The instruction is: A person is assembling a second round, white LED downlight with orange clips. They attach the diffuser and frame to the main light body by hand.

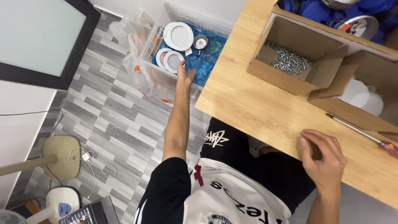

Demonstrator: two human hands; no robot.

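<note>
your left hand (183,74) is stretched out and down with the fingers spread loose, gripping nothing; the fingertips are at the rim of the nearer round white lamp disc (173,61), touching or almost, and i cannot tell which; that disc lies beside a 2nd one in the white plastic basket (157,35) on the floor, with a larger white disc (178,35) above them on blue wrapping, low at your side so the arm has to extend fully; your right hand (323,159) lies curled on the wooden table (248,103) near its edge, cupped over something small i cannot make out, likely to brace you as you lean; just beyond it lies a screwdriver (356,130) with a red handle, and an open cardboard box of screws (288,61) sits further back, within reach.
</note>
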